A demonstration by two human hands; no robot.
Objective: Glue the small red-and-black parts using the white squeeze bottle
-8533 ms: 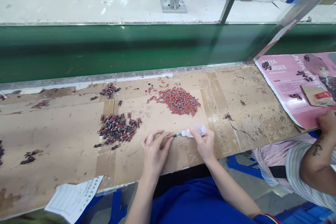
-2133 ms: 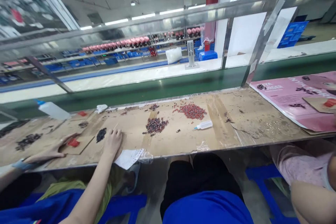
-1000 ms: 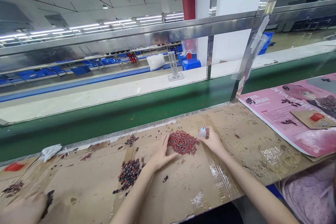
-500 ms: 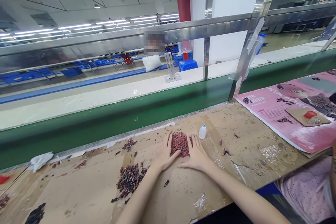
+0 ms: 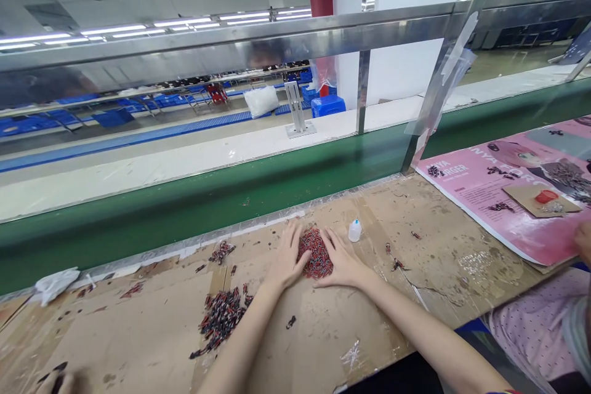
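A pile of small red parts [image 5: 316, 252] lies on the cardboard-covered bench [image 5: 323, 332]. My left hand [image 5: 287, 257] lies flat against the pile's left side, fingers stretched out. My right hand [image 5: 340, 257] lies flat against its right side, fingers also extended. The pile is squeezed narrow between both palms. A small clear dropper bottle [image 5: 354, 230] stands upright just right of my right hand, apart from it. A second pile of dark red-and-black parts [image 5: 221, 317] lies to the left of my left forearm.
A green conveyor belt [image 5: 184, 203] runs behind the bench under a metal rail [image 5: 277, 43]. A pink poster [image 5: 508, 197] with a cardboard piece and red cap [image 5: 546, 196] lies at right. Other people's hands show at the right edge [image 5: 582, 240] and bottom left [image 5: 58, 381].
My right hand has let go of the bottle, which now stands upright. Both hands have pushed the red pile together into a narrower heap.
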